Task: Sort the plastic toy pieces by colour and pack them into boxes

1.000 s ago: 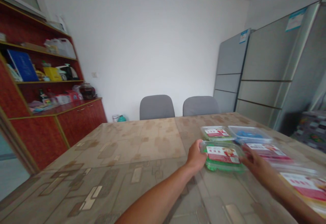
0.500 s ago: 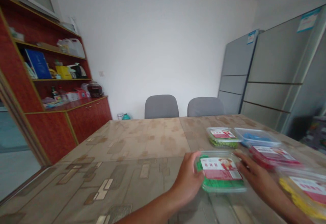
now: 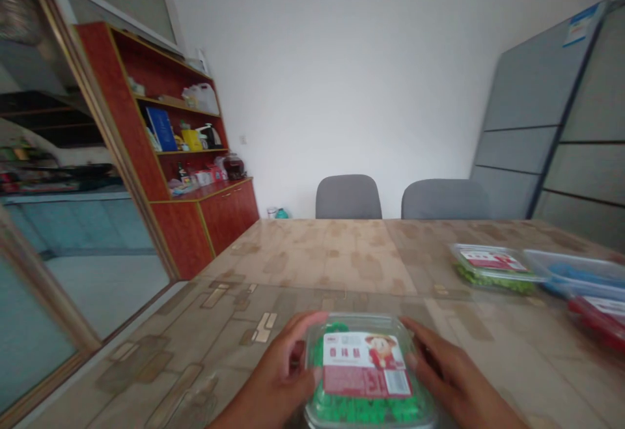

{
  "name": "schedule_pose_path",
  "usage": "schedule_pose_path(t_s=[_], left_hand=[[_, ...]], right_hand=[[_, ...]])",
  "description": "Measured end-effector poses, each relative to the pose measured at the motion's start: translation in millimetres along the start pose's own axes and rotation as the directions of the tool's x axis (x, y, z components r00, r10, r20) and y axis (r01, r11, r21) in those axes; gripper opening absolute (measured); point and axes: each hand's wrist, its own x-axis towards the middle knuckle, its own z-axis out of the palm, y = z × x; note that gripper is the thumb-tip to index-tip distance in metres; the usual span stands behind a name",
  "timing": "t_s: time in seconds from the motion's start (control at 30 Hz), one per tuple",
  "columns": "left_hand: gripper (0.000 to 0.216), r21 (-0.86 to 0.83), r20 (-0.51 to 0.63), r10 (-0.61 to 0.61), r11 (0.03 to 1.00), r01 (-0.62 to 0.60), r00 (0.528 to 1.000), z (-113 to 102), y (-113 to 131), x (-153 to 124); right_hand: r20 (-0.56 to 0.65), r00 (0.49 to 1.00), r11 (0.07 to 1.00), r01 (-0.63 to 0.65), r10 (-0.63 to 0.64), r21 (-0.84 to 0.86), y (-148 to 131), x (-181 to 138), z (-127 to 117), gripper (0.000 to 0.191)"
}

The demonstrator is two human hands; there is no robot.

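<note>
A clear plastic food container point(image 3: 371, 408) with bright green contents sits low in the view, a white-and-red label on its lid. My left hand point(image 3: 280, 377) grips its left side, thumb near the lid's edge and fingers along the far corner. On the opposite side my right hand point(image 3: 452, 373) is closed against the container's right wall. The lid looks closed. How far the container's base is from the tabletop I cannot tell.
A patterned tablecloth point(image 3: 312, 266) covers the table. To the right stand a container with light green contents point(image 3: 498, 269), one with blue contents point(image 3: 581, 276) and a red one point(image 3: 600, 318). Two grey chairs point(image 3: 348, 196) are at the far side.
The green container has come nearer to me, away from the other containers. My right hand, earlier loosely beside it, now presses on its right side. The view has turned left.
</note>
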Motion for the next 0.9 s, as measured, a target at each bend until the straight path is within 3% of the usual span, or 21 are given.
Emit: schedule_pose_path(t_s=[0.1, 0.2, 0.3, 0.4, 0.5, 0.67, 0.9], left_hand=[[0.069, 0.093, -0.095, -0.012, 0.995, 0.021, 0.995, -41, 7, -19], [0.057, 0.315, -0.210, 0.057, 0.949, 0.012, 0.976, -80, 14, -38], [0.050, 0.564, -0.251, 0.097, 0.824, 0.064, 0.963, -113, 12, -54], [0.049, 0.742, -0.224, 0.110, 0.663, 0.096, 0.968, -131, 2, -67], [0.058, 0.838, -0.177, 0.164, 0.542, 0.061, 0.970, -130, -5, -73], [0.100, 0.904, 0.104, 0.113, 0.403, -0.141, 0.988, -110, -3, -70], [0.087, 0.914, 0.061, 0.165, 0.388, -0.121, 0.984, -100, -5, -69]], right_hand=[[0.068, 0.991, 0.994, 0.110, -0.111, 0.019, -24, 22, 40, 0.047], [0.124, 0.976, 0.983, 0.179, -0.181, 0.033, -56, 43, 79, 0.040], [0.241, 0.959, 0.987, 0.158, -0.146, -0.029, -82, 53, 106, 0.040], [0.303, 0.949, 0.964, 0.157, -0.087, -0.213, -91, 55, 114, 0.046], [0.356, 0.916, 0.911, 0.294, -0.183, -0.288, -85, 52, 107, 0.053], [0.575, 0.748, 0.847, 0.505, -0.332, -0.169, -76, 49, 100, 0.077], [0.568, 0.732, 0.811, 0.556, -0.375, -0.181, -81, 53, 100, 0.066]])
